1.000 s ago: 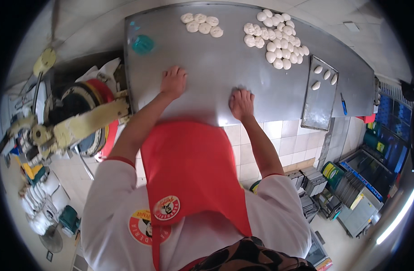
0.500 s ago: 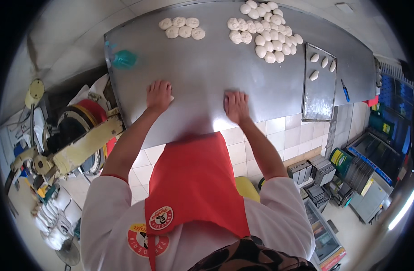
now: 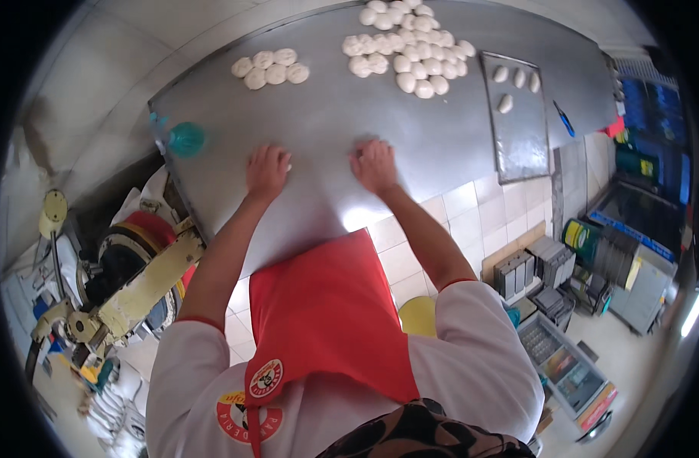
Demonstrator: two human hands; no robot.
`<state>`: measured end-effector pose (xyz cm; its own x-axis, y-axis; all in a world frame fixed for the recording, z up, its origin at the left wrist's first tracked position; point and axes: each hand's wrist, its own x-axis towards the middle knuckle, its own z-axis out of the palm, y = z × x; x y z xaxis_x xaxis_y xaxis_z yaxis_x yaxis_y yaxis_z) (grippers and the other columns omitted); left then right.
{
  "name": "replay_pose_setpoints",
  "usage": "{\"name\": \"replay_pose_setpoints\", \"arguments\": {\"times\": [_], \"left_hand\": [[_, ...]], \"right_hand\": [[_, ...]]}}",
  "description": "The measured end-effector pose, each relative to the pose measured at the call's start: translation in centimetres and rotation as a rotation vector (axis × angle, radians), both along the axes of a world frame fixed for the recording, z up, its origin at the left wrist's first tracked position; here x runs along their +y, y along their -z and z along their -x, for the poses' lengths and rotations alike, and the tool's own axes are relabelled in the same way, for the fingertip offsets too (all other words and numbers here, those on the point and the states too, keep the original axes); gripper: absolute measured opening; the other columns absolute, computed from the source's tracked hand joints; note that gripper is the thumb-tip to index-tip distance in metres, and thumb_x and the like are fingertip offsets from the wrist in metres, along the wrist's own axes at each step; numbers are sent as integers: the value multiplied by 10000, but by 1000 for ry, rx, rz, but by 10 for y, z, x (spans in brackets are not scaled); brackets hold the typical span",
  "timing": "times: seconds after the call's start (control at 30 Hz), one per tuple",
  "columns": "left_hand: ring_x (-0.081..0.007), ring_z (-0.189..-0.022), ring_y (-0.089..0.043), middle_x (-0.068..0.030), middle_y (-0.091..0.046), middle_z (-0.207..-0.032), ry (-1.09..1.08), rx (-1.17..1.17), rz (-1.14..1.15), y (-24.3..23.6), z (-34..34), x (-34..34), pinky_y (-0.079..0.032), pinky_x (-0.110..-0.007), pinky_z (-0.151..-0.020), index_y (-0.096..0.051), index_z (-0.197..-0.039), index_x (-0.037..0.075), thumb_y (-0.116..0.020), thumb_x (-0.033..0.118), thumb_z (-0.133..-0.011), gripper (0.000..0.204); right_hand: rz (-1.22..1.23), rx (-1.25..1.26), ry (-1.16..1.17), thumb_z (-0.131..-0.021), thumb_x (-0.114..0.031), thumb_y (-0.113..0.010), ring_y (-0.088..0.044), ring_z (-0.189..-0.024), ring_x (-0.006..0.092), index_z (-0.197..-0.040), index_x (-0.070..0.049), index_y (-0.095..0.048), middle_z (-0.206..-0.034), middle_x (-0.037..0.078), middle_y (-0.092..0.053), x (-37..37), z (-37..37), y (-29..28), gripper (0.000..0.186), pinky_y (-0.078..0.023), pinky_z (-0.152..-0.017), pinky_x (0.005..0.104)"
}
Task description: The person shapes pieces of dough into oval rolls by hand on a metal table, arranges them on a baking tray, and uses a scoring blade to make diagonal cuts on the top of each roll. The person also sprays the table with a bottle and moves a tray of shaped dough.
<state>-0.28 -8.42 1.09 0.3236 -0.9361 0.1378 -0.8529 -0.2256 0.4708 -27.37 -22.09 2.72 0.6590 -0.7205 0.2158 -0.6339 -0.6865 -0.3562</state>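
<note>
My left hand (image 3: 268, 172) is cupped on the metal worktable (image 3: 319, 99), its fingers curled down. A sliver of white dough (image 3: 288, 162) shows at its inner edge. To its right, my right hand (image 3: 375, 166) presses on the tabletop with bent fingers, slightly blurred. Whatever lies under that palm is hidden. Beyond the hands, a small group of lumpy dough pieces (image 3: 275, 74) sits at the far left. A larger cluster of smooth dough balls (image 3: 424, 69) lies at the far middle.
A metal tray (image 3: 521, 145) holding several dough pieces rests at the right, with a blue-handled knife (image 3: 565, 119) beside it. A teal bottle (image 3: 186, 140) lies near the left edge. Cream-coloured machinery (image 3: 147, 286) stands left of the table. My red apron (image 3: 319, 305) meets the near edge.
My right hand has moved left, closer to my left hand. The left hand stays low over its dough. The whole view has shifted, with the table's contents now further left.
</note>
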Motion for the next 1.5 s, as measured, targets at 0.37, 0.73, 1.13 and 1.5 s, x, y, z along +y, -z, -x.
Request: {"name": "replay_pose_setpoints", "arguments": {"times": [0.37,0.73,1.13,1.5], "left_hand": [[-345,-1034,-614,-99,-642,-1087,62,95,59,-11,12,9,-448,-497,-915,-636,-1106,123,-614,189,-1024,108],[-307,-1041,-613,-58,-649,-1075,65,-103,101,-19,-3,-99,-451,-475,-904,-650,-1078,160,-627,234,-1008,104],[-301,-1089,-604,-63,-631,-1202,6,-156,-112,-14,9,-47,-415,-489,-960,-619,-1224,153,-607,223,-1010,225],[-329,-1086,-624,-91,-674,-1207,98,-53,-20,-10,16,19,-424,-515,-957,-653,-1216,158,-560,247,-1062,200]], "right_hand": [[-99,17,30,-1033,-283,-592,-572,-1100,364,-1114,-70,-619,-1117,144,-620,46,-17,-5,229,-418,-983,549],[58,227,-92,-1017,-341,-587,-572,-1030,338,-997,-81,-619,-1065,128,-599,-51,-94,-22,263,-424,-914,528],[46,144,-50,-981,-366,-637,-583,-996,311,-988,-97,-636,-1040,94,-601,-7,-82,-21,269,-427,-867,528],[41,57,-61,-986,-388,-635,-582,-993,321,-928,-118,-652,-995,83,-594,44,-41,-5,276,-448,-891,501]]}}
